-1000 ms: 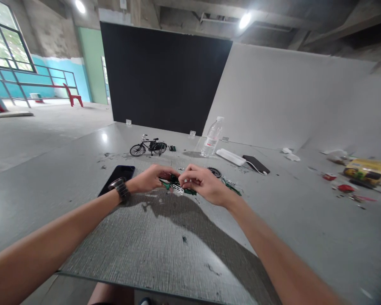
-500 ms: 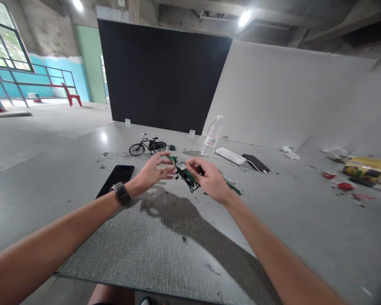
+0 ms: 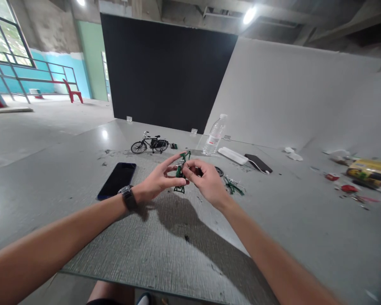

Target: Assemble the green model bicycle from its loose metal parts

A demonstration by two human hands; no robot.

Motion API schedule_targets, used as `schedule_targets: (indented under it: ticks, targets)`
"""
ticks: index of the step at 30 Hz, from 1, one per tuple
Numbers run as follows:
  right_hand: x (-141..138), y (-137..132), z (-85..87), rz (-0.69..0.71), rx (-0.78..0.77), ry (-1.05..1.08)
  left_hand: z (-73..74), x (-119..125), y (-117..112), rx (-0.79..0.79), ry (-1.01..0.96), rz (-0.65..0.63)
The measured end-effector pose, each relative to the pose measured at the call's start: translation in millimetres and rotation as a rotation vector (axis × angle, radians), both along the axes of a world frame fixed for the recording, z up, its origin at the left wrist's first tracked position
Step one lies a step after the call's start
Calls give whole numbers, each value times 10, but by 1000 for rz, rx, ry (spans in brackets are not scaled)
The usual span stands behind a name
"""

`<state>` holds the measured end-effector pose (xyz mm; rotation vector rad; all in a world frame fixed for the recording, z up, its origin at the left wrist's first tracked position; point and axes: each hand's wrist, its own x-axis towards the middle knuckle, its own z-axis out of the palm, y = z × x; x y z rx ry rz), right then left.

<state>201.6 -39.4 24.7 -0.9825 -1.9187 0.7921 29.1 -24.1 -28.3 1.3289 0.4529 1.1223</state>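
Between my two hands, above the table, is a green model bicycle frame [image 3: 179, 173] with dark and silvery parts on it. My left hand [image 3: 160, 182] has its fingers and thumb closed around the left side of it. My right hand [image 3: 205, 180] pinches it from the right, covering part of it. Just beyond my right hand lie a small black wheel [image 3: 219, 171] and another green frame piece with silvery parts [image 3: 234, 185]. A finished-looking black model bicycle [image 3: 150, 144] stands upright farther back, with small dark green pieces [image 3: 174, 146] beside it.
A dark phone [image 3: 117, 180] lies left of my left wrist. Behind my right hand are a clear bottle [image 3: 214, 135], a white bar-shaped item [image 3: 233, 156] and a dark slab with a white cable [image 3: 258, 163]. A yellow package [image 3: 370, 171] and red scraps lie far right. Panels stand behind.
My left hand has moved right and closed onto the green model bicycle frame; before, its fingers were spread beside it. The frame has turned more upright in my right hand.
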Motion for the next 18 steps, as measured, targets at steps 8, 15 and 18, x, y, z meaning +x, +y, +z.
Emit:
schedule_targets:
  ticks: [8,15,18]
  targets:
    - [137,52,48,126,18,-121,33,37,-65,4,-27,-86]
    - [15,12,-82,-138,373,-129,56,20,-44,-20,-15,67]
    - [-36,-26,-119,-155,383,-120,52,16,-38,-3,3,121]
